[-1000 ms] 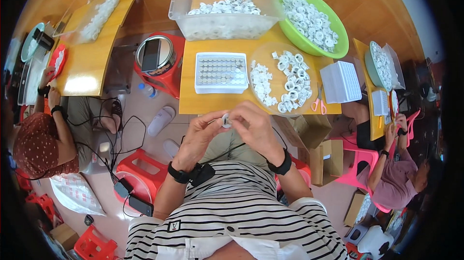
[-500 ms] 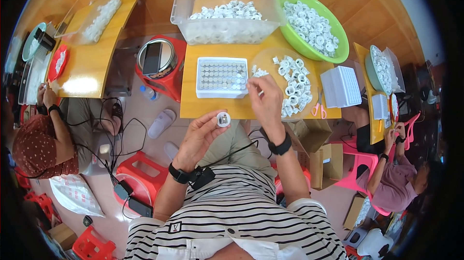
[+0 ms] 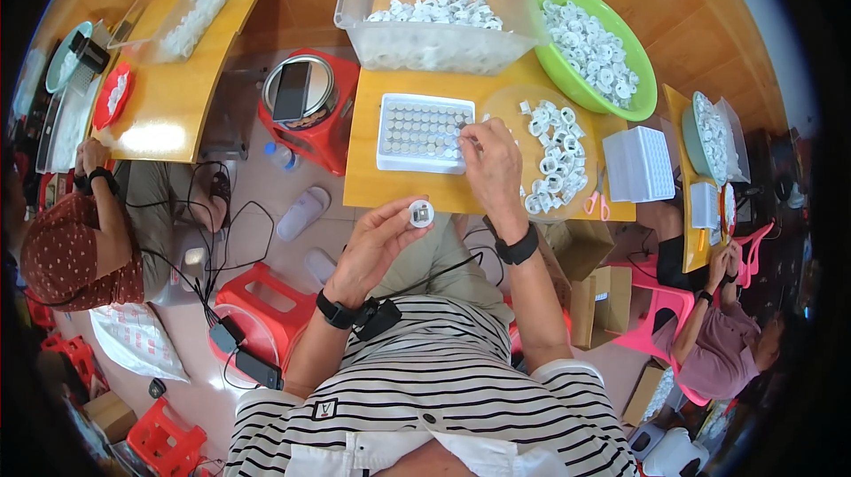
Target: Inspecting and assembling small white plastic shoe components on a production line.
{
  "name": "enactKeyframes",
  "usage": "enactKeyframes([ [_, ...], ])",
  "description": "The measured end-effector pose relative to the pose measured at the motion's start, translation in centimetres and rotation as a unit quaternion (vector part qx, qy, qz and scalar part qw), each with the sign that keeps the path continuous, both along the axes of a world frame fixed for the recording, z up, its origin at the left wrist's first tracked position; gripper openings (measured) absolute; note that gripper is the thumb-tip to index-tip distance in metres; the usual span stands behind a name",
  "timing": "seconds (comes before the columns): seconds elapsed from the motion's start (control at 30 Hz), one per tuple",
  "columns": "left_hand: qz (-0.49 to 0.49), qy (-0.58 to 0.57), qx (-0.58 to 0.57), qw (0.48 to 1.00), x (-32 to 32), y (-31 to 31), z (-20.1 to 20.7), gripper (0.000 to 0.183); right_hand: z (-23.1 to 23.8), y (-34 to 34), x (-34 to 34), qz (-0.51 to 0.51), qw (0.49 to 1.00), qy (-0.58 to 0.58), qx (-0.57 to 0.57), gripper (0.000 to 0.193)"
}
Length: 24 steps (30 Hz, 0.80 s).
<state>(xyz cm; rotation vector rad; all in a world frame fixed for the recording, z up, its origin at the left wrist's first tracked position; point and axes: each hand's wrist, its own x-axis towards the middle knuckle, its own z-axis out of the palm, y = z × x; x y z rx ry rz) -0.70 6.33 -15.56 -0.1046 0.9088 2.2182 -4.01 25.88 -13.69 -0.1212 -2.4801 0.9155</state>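
My left hand (image 3: pixel 377 236) pinches a small round white plastic part (image 3: pixel 421 214) with a dark, metallic piece at its centre, held in front of the table's near edge. At the right edge of a white tray (image 3: pixel 421 164), my right hand (image 3: pixel 495 162) has its fingertips pressed together over the discs. Whatever is between them is too small to make out. Inside the tray, small round silver discs (image 3: pixel 417 129) stand in rows. Loose white plastic parts (image 3: pixel 557 162) lie on a round, clear board to the right of that hand.
Behind the tray stand a clear bin (image 3: pixel 443 50) and a green basin (image 3: pixel 645 87), both holding white parts. Pink scissors (image 3: pixel 597 202) and a stacked white tray block (image 3: pixel 634 162) lie at right. A red stool (image 3: pixel 332 144) bears a tin and phone. Co-workers sit at both sides.
My right hand has lowered its fingertips to the tray's right side. The left hand still holds the white part. The whole view has shifted a little.
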Motion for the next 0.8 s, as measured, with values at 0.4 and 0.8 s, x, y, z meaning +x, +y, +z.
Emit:
enactKeyframes([
  [0.4, 0.013, 0.002, 0.003, 1.000, 0.2, -0.1, 0.5, 0.031, 1.3, -0.5, 1.9, 0.101, 0.994, 0.037, -0.021, 0.010],
  [0.8, 0.010, 0.031, -0.030, 0.999, 0.5, 1.1, 0.8, 0.027, 1.8, -2.9, 7.2, 0.170, 0.984, 0.049, -0.034, 0.020],
])
